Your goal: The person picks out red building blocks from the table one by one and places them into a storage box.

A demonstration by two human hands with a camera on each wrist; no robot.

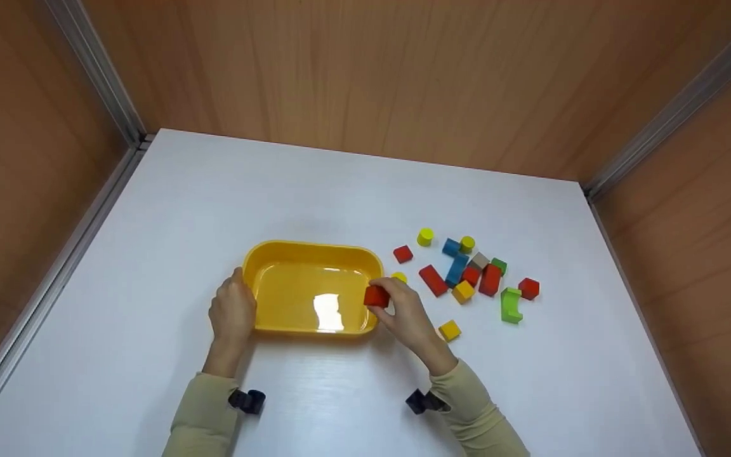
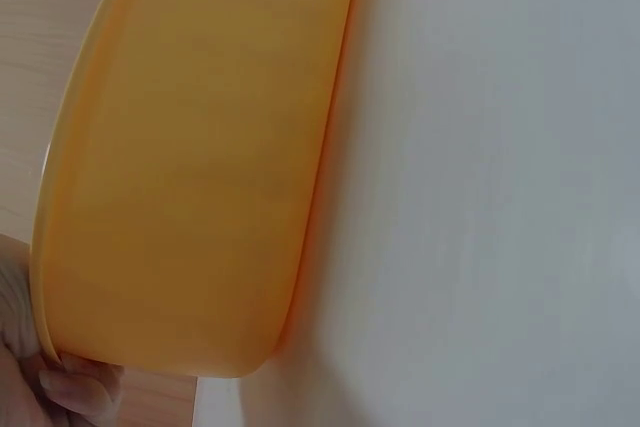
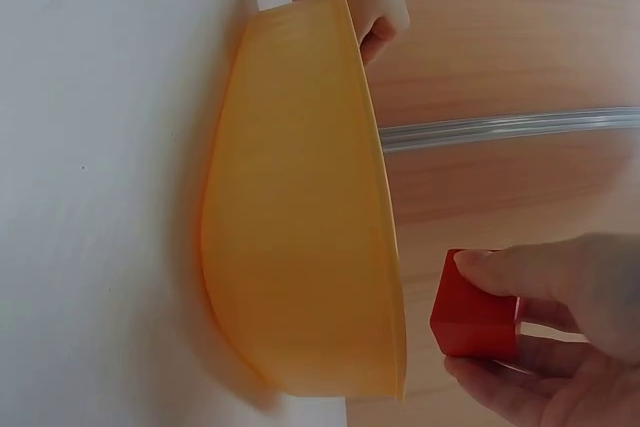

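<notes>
In the head view a yellow plastic tub (image 1: 296, 304) sits on the white table with nothing visible inside. My left hand (image 1: 233, 310) grips its left rim; the left wrist view shows that hand's fingertips (image 2: 80, 392) curled at the tub's edge (image 2: 180, 197). A red cube (image 1: 375, 296) is pinched between the thumb and fingers of my right hand (image 1: 407, 314), at the tub's right rim. Seen from the right wrist, the red cube (image 3: 475, 307) is above rim height, apart from the tub wall (image 3: 300, 217).
To the right several wooden blocks lie scattered: a yellow cube (image 1: 450, 331), a red block (image 1: 433, 280), a blue block (image 1: 457, 270), a green notched block (image 1: 511, 306), a red piece (image 1: 529, 288) and a yellow cylinder (image 1: 425, 237). Wood-grain panels (image 1: 340, 76) enclose the table.
</notes>
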